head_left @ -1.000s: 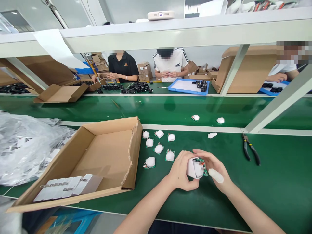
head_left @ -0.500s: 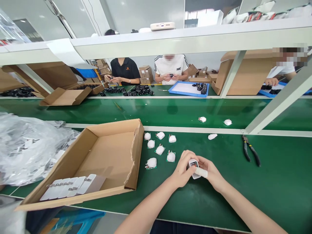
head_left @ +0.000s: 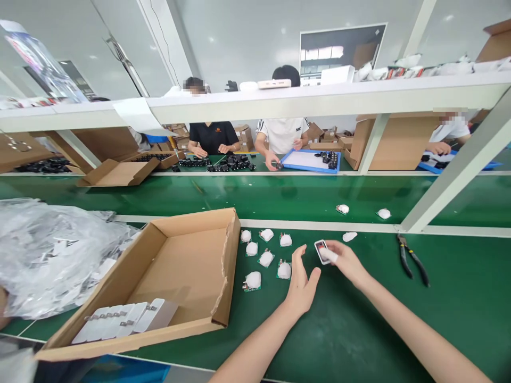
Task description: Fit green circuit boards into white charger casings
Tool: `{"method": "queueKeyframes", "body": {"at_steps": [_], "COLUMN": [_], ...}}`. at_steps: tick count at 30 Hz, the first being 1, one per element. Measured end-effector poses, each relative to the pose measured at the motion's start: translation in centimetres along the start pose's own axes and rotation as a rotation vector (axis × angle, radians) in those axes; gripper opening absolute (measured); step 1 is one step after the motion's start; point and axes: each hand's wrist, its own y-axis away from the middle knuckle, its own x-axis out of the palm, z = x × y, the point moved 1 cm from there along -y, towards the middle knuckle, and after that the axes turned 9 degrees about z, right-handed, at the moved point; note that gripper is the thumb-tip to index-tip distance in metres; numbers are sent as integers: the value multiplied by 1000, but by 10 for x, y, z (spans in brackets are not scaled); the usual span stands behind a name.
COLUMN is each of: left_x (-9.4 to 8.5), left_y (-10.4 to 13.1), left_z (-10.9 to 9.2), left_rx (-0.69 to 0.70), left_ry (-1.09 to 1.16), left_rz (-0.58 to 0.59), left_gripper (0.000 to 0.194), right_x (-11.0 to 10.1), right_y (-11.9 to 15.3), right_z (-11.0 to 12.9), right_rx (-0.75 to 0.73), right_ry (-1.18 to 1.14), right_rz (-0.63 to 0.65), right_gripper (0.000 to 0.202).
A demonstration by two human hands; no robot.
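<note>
While the right hand [head_left: 346, 261], right of the frame's centre, grasps a small open-ended white housing [head_left: 320, 252] between its fingers and its white-covered thumb, the left hand [head_left: 301, 287] is free just to the lower left, its fingers parted and holding nothing visible. The housing is tilted, with something dark and red inside. Nearest the left hand is a green circuit board [head_left: 284, 270] topped with white, one of a group at the middle of the frame. A cardboard box [head_left: 187, 255] fills the lower left; black-handled pliers [head_left: 411, 259] lie at the right.
</note>
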Motion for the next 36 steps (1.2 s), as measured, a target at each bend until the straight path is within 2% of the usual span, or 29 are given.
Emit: {"method": "queueKeyframes", "body": {"at_steps": [3, 4, 5, 7, 9, 11, 13, 15, 17, 19, 21, 24, 26, 29, 31, 33, 35, 36], "left_x": [-1, 0, 0, 2, 3, 4, 4, 5, 5, 6, 7, 9, 10, 8, 10, 18, 36, 49], "left_y": [-2, -1, -1, 0, 1, 1, 1, 1, 0, -1, -3, -6, -8, -9, -8, -6, -2, 1], "left_z": [-2, -3, -4, -6, -5, -4, -3, -3, -4, -3, -1, 5, 10, 16, 19, 21, 17, 13], "left_rx": [72, 107, 133, 145, 123, 97, 88, 85, 70, 51, 36, 22, 19, 56, 118, 218, 364, 436], "left_ry": [-227, -288, -336, -392, -402, -387, -371, -362, -352, -349, -358, -372, -381, -418, -466, -538, -636, -681], "left_rz": [62, 112, 164, 259, 294, 279, 275, 292, 303, 307, 309, 316, 329, 348, 353, 357, 426, 483], "left_gripper": [43, 40, 39, 38, 38, 38, 38, 39, 38, 36, 35, 34, 33, 31, 28, 23, 12, 7], "right_x": [-27, -33, -37, -43, -53, -73, -103, -136, -164, -182, -189, -182, -171, -148, -129, -111, -103, -105], "right_y": [-63, -84, -103, -133, -152, -159, -156, -147, -137, -128, -122, -106, -81, -21, 24, 63, 89, 97], "right_z": [13, 16, 19, 19, 13, 3, -10, -23, -35, -42, -43, -36, -35, -49, -67, -86, -99, -103], "right_rx": [-22, 1, 17, 50, 79, 133, 222, 326, 378, 362, 299, 177, 76, -184, -241, -244, -242, -235], "right_ry": [639, 834, 921, 1001, 1019, 1039, 1039, 1018, 989, 968, 953, 928, 924, 975, 995, 977, 952, 939], "right_rz": [-276, -320, -335, -309, -269, -289, -364, -411, -390, -362, -371, -405, -414, -431, -427, -349, -277, -274], "right_gripper": [54, 56, 57, 54, 48, 46, 52, 54, 46, 40, 39, 42, 43, 46, 45, 44, 50, 54]}}
